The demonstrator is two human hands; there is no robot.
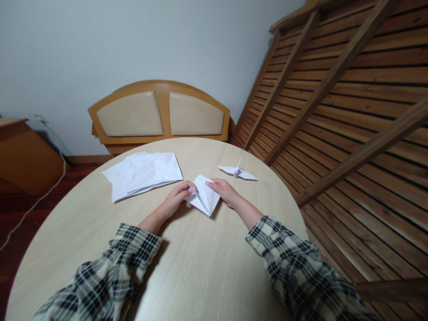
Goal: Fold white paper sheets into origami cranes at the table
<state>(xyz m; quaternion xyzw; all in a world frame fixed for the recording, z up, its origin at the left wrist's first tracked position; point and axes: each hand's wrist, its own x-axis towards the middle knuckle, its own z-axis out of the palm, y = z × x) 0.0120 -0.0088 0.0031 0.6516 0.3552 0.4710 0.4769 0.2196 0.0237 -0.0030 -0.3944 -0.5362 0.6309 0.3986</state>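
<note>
Between my hands is a folded piece of white origami paper (pixel 205 195), roughly diamond-shaped, with its lower point toward me and creases running to that point. My left hand (pixel 180 195) pinches its left side, thumb on top by a raised flap. On the upper right edge my right hand (pixel 223 191) grips it, thumb lying over the paper. The fingers beneath the sheet are hidden. Just beyond my right hand, a finished-looking white paper crane (pixel 237 171) sits on the table with its wings spread.
A pile of creased white paper sheets (pixel 143 174) lies at the left on the round wooden table (pixel 200 276). Behind the table stands a headboard with padded panels (pixel 197 113). Wooden slats (pixel 351 133) lean along the right. A white cable (pixel 50 196) runs down at the left.
</note>
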